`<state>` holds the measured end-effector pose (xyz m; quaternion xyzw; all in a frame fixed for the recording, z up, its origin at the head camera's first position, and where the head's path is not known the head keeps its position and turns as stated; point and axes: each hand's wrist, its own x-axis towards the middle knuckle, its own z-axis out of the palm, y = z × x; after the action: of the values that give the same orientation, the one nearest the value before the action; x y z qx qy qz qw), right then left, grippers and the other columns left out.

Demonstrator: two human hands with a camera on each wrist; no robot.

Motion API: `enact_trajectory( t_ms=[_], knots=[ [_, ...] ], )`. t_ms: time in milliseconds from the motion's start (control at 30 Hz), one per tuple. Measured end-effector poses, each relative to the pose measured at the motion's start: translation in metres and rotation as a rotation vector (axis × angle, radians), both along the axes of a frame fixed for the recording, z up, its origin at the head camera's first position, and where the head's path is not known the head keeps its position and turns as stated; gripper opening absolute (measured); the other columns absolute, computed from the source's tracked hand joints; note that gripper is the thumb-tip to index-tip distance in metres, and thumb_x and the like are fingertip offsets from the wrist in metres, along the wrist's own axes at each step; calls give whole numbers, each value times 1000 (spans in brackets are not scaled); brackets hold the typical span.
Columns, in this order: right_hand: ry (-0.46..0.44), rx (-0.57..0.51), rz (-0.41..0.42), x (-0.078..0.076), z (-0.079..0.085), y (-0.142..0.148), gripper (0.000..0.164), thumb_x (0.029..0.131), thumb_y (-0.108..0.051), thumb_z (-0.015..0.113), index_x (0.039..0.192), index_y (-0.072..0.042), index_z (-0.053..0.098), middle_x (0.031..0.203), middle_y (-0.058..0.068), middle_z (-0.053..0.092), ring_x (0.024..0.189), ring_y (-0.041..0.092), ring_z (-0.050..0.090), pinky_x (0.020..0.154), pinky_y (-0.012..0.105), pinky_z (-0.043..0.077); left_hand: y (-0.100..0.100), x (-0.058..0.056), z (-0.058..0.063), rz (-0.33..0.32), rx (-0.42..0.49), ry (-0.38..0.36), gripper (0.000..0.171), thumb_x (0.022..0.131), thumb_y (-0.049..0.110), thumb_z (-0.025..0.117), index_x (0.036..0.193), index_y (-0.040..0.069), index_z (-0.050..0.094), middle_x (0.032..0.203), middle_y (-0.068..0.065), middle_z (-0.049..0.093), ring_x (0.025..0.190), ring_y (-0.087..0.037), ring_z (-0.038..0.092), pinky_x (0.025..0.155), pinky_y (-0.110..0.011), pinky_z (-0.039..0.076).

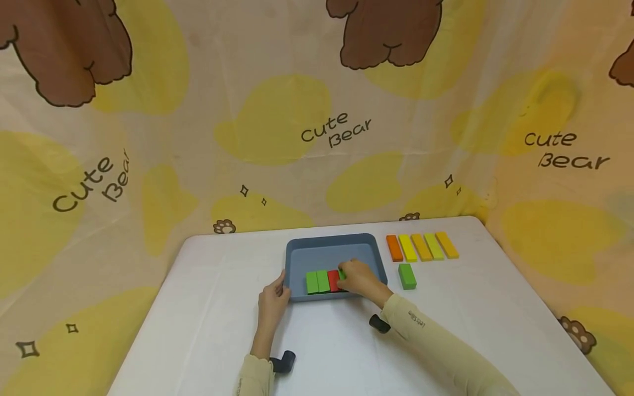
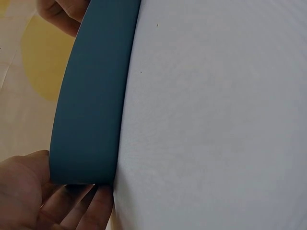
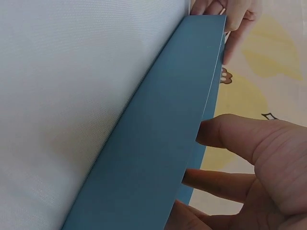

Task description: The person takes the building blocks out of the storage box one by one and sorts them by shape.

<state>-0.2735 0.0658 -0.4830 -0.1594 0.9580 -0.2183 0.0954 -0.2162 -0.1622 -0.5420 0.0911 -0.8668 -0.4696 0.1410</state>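
A blue-grey rectangular tray (image 1: 327, 254) lies on the white table. At its near left corner my left hand (image 1: 273, 300) holds the side, thumb by the rim and fingers against the outer wall (image 2: 91, 105). Over the near side of the tray, my right hand (image 1: 364, 279) pinches a green block (image 1: 342, 274), mostly covered by the fingers. Left of that block, a red block (image 1: 333, 280) and two green blocks, one the outermost (image 1: 312, 282), stand in a row along the near wall. In the right wrist view the fingertips dip behind the tray wall (image 3: 148, 120).
Right of the tray lies a loose green block (image 1: 407, 276). Behind it several blocks form a row, from an orange one (image 1: 394, 248) to a yellow-orange one (image 1: 447, 245). A patterned cloth (image 1: 277, 121) hangs behind the table (image 1: 228, 291).
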Motion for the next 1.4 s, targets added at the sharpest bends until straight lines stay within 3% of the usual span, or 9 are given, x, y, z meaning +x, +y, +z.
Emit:
enact_trajectory(
  t_ms=[267, 400, 500, 700, 1033, 1233, 1400],
  knots=[
    [-29, -16, -2, 0, 3, -1, 41, 83, -21, 76, 116, 0, 68, 108, 14, 68, 94, 24, 58, 86, 42, 53, 0, 1, 1, 4, -5, 7, 48, 85, 4, 59, 133, 5, 59, 125, -20, 63, 86, -21, 66, 61, -20, 47],
    [-42, -24, -12, -1, 1, 0, 40, 82, -21, 77, 115, 0, 68, 107, 13, 68, 92, 23, 57, 85, 41, 53, 0, 1, 0, 10, -8, -4, 48, 86, 5, 59, 134, 6, 59, 125, -19, 63, 101, -26, 71, 66, -25, 53],
    [-40, -27, -19, -1, -2, 2, 39, 82, -20, 77, 114, 0, 68, 104, 12, 68, 90, 22, 57, 83, 40, 53, 0, 1, -1, 8, -6, -5, 48, 86, 6, 58, 134, 7, 58, 125, -19, 63, 112, -32, 67, 73, -31, 57],
    [-21, -18, -20, -2, -6, 5, 36, 80, -20, 78, 109, 0, 69, 91, 8, 65, 82, 21, 53, 74, 37, 50, 0, 3, -1, 4, 6, -6, 48, 87, 7, 58, 134, 7, 58, 126, -18, 63, 115, -33, 64, 81, -40, 59],
    [-22, -38, -29, -4, -3, 7, 35, 78, -18, 79, 106, 1, 71, 86, 6, 64, 78, 19, 52, 69, 32, 49, 1, 2, 1, 3, 2, 5, 48, 87, 6, 59, 134, 6, 58, 126, -19, 63, 112, -31, 67, 73, -31, 57],
    [-48, -91, -40, -5, 9, 17, 38, 79, -15, 78, 111, 3, 69, 94, 9, 68, 77, 20, 54, 66, 31, 49, 1, 2, 0, 10, -10, -12, 48, 86, 7, 59, 135, 7, 58, 126, -18, 63, 109, -30, 69, 73, -32, 57],
    [4, -86, -47, -11, 26, 35, 43, 80, -16, 75, 119, 2, 67, 102, 12, 68, 78, 20, 53, 65, 29, 46, 0, 1, 0, 5, -11, -1, 48, 87, 7, 58, 135, 7, 58, 127, -17, 63, 113, -29, 67, 77, -33, 58]
  ],
)
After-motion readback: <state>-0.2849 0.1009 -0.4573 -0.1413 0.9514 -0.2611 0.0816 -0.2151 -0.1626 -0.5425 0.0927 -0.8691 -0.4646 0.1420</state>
